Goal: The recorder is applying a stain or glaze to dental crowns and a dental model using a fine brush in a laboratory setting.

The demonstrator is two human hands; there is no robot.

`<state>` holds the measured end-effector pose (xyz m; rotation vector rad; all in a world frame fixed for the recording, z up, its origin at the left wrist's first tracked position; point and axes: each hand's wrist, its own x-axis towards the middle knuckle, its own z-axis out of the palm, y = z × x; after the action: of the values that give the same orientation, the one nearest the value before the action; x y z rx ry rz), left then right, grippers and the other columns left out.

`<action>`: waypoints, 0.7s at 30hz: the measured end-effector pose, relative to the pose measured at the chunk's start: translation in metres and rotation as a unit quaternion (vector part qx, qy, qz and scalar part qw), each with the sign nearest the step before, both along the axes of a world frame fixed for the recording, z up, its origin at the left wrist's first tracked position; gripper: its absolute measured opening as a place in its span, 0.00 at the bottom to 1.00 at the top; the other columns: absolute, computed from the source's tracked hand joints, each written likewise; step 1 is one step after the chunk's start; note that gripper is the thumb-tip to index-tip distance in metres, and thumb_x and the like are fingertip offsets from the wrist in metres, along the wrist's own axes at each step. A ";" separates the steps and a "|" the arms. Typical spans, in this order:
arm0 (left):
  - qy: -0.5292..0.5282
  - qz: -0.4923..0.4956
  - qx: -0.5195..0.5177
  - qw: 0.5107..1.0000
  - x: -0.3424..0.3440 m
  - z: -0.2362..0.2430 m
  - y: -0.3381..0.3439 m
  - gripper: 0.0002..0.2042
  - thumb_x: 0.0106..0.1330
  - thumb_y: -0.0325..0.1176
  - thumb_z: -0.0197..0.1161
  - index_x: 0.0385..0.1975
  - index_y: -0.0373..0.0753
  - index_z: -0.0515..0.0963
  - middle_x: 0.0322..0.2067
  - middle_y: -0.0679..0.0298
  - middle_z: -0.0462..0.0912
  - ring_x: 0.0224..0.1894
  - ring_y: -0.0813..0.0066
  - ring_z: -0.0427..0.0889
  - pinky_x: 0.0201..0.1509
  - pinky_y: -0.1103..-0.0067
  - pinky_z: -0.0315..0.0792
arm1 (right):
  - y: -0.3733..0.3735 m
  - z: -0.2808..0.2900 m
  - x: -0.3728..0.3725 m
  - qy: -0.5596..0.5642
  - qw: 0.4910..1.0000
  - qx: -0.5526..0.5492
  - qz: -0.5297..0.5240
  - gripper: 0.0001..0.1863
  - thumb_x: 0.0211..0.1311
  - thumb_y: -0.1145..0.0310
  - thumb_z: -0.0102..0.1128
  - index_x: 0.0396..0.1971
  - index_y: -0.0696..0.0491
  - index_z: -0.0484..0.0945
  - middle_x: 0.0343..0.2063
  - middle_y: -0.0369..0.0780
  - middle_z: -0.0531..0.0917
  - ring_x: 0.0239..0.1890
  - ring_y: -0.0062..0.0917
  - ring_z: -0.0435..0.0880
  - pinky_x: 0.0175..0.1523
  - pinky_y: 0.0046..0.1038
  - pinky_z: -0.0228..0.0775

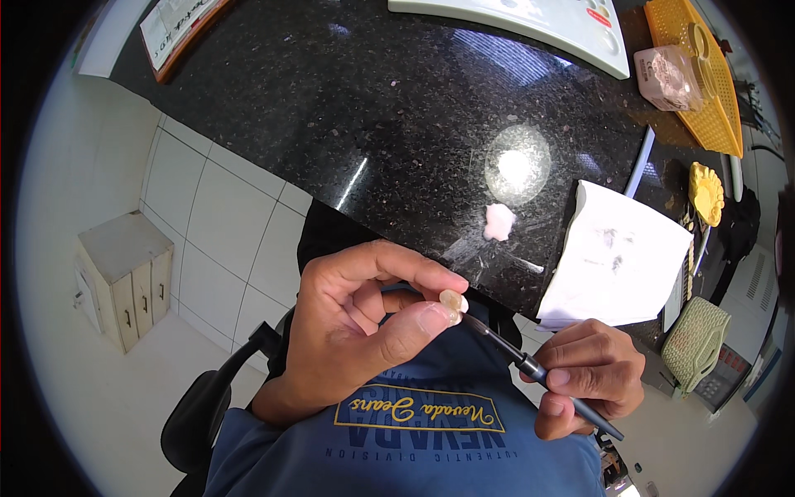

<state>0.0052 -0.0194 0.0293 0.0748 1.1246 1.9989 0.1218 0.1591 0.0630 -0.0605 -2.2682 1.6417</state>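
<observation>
My left hand (364,319) pinches a small cream-white, tooth-like piece (452,302) between thumb and fingertips, just off the counter's near edge. My right hand (590,377) is closed round a slim dark-handled brush (530,364) with a metal ferrule. Its thin end points up and left and meets the tooth-like piece, or comes very close; the exact contact is too small to tell. Beyond my hands, a pale pink lump (498,222) lies on the black counter amid whitish smears.
A folded white cloth or paper (613,257) with dark smudges lies at the counter's right. Behind it are a blue-grey stick (640,161), a yellow dental cast (705,195), a lidded jar (667,79) and a yellow basket (720,116). A white tray (530,25) stands at the back.
</observation>
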 end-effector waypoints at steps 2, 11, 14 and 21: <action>-0.003 -0.001 -0.001 1.000 0.000 0.000 0.000 0.09 0.57 0.21 0.63 0.38 0.27 0.77 0.34 0.53 0.81 0.40 0.73 0.82 0.46 0.79 0.78 | 0.000 0.000 0.000 -0.001 1.000 -0.001 -0.002 0.09 0.42 0.75 0.70 0.25 0.56 0.78 0.19 0.40 0.81 0.20 0.26 0.83 0.23 0.21 0.75; -0.011 0.000 0.001 1.000 0.000 0.000 0.000 0.09 0.58 0.21 0.62 0.38 0.27 0.77 0.34 0.54 0.81 0.39 0.73 0.81 0.46 0.78 0.78 | 0.001 -0.001 0.001 0.005 1.000 -0.004 -0.001 0.09 0.42 0.75 0.71 0.25 0.56 0.79 0.20 0.40 0.81 0.21 0.26 0.83 0.23 0.21 0.75; -0.009 0.002 0.004 1.000 0.001 0.000 0.000 0.09 0.58 0.21 0.62 0.38 0.27 0.77 0.35 0.53 0.81 0.40 0.73 0.81 0.46 0.78 0.78 | 0.001 -0.001 0.002 0.006 1.000 -0.006 0.000 0.09 0.42 0.75 0.71 0.25 0.56 0.79 0.20 0.40 0.81 0.21 0.26 0.83 0.23 0.21 0.75; -0.006 0.001 0.009 1.000 0.001 -0.001 0.000 0.09 0.57 0.20 0.62 0.38 0.26 0.76 0.35 0.53 0.80 0.40 0.72 0.82 0.47 0.78 0.78 | 0.000 -0.002 0.001 0.016 1.000 -0.009 -0.002 0.09 0.43 0.74 0.71 0.25 0.56 0.79 0.19 0.40 0.81 0.20 0.26 0.83 0.23 0.21 0.75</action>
<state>0.0058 -0.0198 0.0284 0.0711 1.1005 2.0079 0.1225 0.1590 0.0611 -0.0429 -2.2286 1.6496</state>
